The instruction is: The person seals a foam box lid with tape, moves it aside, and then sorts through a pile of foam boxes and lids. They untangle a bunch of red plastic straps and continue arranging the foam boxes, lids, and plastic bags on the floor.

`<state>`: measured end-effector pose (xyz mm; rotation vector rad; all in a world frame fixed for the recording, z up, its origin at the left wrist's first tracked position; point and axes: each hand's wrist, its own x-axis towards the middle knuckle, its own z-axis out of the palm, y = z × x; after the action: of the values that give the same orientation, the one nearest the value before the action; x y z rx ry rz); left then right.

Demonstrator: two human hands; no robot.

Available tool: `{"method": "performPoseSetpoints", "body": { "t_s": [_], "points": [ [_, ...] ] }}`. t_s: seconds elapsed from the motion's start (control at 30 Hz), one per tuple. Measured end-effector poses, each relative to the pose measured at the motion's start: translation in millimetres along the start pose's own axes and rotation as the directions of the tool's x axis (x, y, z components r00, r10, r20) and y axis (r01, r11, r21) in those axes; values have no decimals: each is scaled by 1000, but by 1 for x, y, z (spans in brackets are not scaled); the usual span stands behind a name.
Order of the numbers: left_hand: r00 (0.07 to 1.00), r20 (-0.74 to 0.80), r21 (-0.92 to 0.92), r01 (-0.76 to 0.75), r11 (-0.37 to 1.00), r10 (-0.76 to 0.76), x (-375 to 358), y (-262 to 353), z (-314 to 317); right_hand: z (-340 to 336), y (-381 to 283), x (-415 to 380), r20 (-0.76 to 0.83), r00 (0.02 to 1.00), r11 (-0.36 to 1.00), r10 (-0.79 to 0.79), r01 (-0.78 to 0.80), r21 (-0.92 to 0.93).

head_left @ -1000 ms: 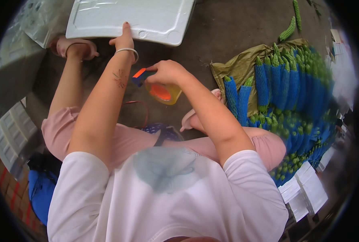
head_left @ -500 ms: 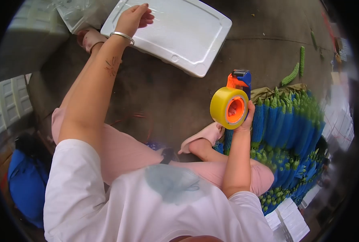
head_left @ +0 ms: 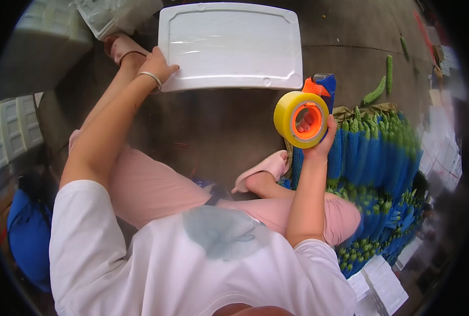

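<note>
Gripping the near left corner of a white foam lid (head_left: 232, 45), the left hand (head_left: 158, 66) has its fingers curled over the edge, a bracelet on the wrist. That lid lies flat on the concrete floor (head_left: 213, 126) at the far side of the view, with shiny clear tape strips already across its top; the corners and long edges look bare of tape, so some sealing seems done and more may remain, though I cannot tell what sits under the lid. Off to the right and well apart from the lid, the right hand (head_left: 318, 139) is closed around the handle of a tape dispenser (head_left: 305, 113), held up in the air with its yellow roll and orange core facing the camera and the blue-and-orange head pointing away. No tape stretches from the roll to the lid. Just beside that hand, on a sack at the right edge of the floor, lie rows of green gourds (head_left: 376, 158) sleeved in blue foam netting, with a few bare ones (head_left: 382, 87) farther out. Pale crates (head_left: 8, 137) stand at the left
</note>
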<state>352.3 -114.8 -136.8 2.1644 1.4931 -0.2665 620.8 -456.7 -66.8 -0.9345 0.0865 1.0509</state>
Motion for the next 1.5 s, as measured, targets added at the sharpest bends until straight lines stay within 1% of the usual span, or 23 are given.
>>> {"method": "performPoseSetpoints", "body": {
  "t_s": [0.1, 0.2, 0.27, 0.3, 0.37, 0.47, 0.57, 0.6, 0.67, 0.7, 0.77, 0.9, 1.0, 1.03, 1.07, 1.1, 1.13, 1.17, 1.2, 1.23, 1.3, 1.43, 1.5],
  "points": [
    [997, -55, -84, -52, 995, 47, -6, -7, 12, 6, -3, -3, -51, 998, 996, -43, 38, -84],
    [985, -164, -131, -82, 988, 60, 1, -10, 17, 0, -14, 4, 16, 998, 993, -58, 59, -98],
    [976, -202, -409, -154, 899, 76, 15, -16, 23, 8, -23, 22, -62, 994, 989, -95, 87, -123],
    [976, -205, -414, -156, 897, 75, 20, -16, 29, 12, -29, 37, -140, 981, 983, -132, 111, -143],
    [998, -63, -758, -36, 651, -18, 30, -14, 36, 3, -37, 73, -107, 977, 973, -185, 167, -160],
    [995, -43, -809, 20, 587, -93, 34, -7, 35, 7, -39, 127, -59, 981, 982, -187, 186, -26],
    [992, -73, -850, -10, 526, -99, 45, -4, 32, 1, -13, 146, -136, 985, 994, -107, 101, -51],
    [993, -70, -850, -7, 527, -99, 53, -7, 30, 5, -8, 134, -87, 989, 985, -122, 110, -133],
    [974, -182, -599, -1, 801, -136, 75, -21, 32, -16, 13, 102, -65, 998, 991, 5, -14, -135],
    [989, -118, -661, -16, 750, -83, 73, -21, 19, 12, 27, 59, -162, 987, 992, 11, -32, -126],
    [998, 46, -748, 65, 660, -46, 75, -22, 3, -15, 62, 1, -128, 984, 983, 127, -142, -114],
    [983, 163, -666, 44, 745, 89, 48, -16, -4, -13, 55, -78, -101, 983, 949, 154, -176, -261],
    [944, 316, -77, -75, 994, 96, 19, 0, -22, 10, -8, -77, -13, 1000, 858, 28, -30, -512],
    [937, 334, -71, -82, 994, 101, 10, 10, -25, 26, -32, -69, 49, 999, 756, -19, 47, -653],
    [914, 79, 112, -405, 907, 398, 3, 22, -29, 34, -46, -57, 118, 987, 639, -113, 163, -752],
    [724, -122, 363, -604, 709, 679, -2, 38, -37, 41, -60, -44, 123, 986, 638, -113, 167, -752],
    [777, -65, 36, -625, 780, 626, -13, 70, -51, 50, -71, -28, 330, 936, 355, -126, 353, -866],
    [813, 14, -293, -554, 779, 583, -25, 107, -63, 58, -78, -12, 520, 852, 45, -69, 523, -851],
    [807, 244, -595, -314, 740, 538, -31, 134, -72, 71, -74, 2, 586, 801, 2, -121, 591, -807],
    [715, 448, -777, 14, 630, 537, -33, 155, -76, 75, -72, 16, 598, 793, 12, -112, 603, -798],
    [572, 594, -792, 298, 532, 565, -32, 183, -70, 79, -70, 46, 697, 708, -148, -110, 682, -716],
    [616, 528, -845, 316, 431, 585, 4, 205, -57, 89, -63, 105, 753, 635, -179, -171, 732, -658],
    [730, 497, -859, 338, 384, 469, 31, 205, -58, 88, -59, 137, 735, 658, -179, -166, 712, -678]
  ]
}}
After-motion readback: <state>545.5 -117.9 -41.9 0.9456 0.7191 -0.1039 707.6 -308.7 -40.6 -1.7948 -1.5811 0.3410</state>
